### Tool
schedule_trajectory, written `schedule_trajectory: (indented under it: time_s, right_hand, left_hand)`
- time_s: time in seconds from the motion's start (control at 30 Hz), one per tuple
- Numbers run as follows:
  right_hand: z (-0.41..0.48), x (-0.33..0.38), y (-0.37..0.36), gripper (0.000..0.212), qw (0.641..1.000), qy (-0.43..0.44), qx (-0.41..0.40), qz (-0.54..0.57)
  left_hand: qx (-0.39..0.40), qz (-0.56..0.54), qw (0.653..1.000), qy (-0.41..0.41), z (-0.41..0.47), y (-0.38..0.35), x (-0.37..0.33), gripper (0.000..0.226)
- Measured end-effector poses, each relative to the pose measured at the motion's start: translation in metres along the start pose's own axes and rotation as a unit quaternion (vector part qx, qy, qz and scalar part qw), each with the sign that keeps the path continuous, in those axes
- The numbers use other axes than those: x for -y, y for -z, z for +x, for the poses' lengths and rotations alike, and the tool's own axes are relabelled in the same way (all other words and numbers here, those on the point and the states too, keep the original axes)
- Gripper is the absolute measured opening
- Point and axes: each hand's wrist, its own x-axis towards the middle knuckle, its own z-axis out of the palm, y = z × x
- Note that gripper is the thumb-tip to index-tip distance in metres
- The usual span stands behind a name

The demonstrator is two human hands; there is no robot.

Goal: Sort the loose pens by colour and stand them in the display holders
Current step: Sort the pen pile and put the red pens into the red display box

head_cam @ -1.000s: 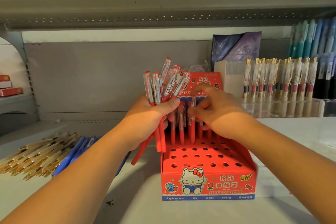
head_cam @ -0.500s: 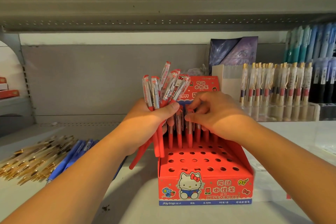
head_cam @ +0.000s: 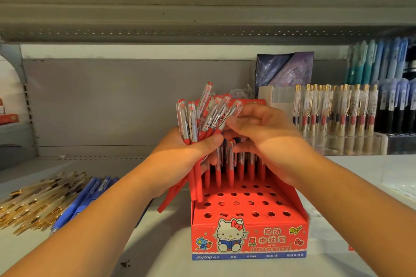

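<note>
Left hand (head_cam: pixel 180 159) is curled round a bunch of upright pens (head_cam: pixel 198 119); one is pinched by the right hand (head_cam: pixel 265 132), with the holder (head_cam: pixel 270 227) lying just below.

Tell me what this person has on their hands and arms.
Nothing visible. The left hand and right hand are bare: no gloves, rings or watch. The left forearm and right forearm are uncovered, with no sleeve in view.

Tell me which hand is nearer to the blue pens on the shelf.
Left. The left hand, gripping red pens, is right of the blue pens; the right hand is farther right.
</note>
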Motion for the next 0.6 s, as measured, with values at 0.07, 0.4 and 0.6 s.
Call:
schedule_trajectory:
  time_s: [0.07,0.4,0.6]
  right_hand:
    - [0.001,0.003,0.001,0.011,0.999,-0.001,-0.005,0.048]
    - [0.016,0.007,0.009,0.031,0.99,0.047,-0.129,0.011]
    - [0.016,-0.007,0.017,0.039,0.936,0.05,-0.099,-0.335]
  left_hand:
    - [-0.009,-0.01,1.0,0.007,0.001,0.0,0.0,0.018]
    - [-0.058,0.024,0.998,0.012,0.005,0.004,0.005,0.031]
    - [-0.079,0.025,0.996,0.012,0.005,0.005,0.006,0.03]
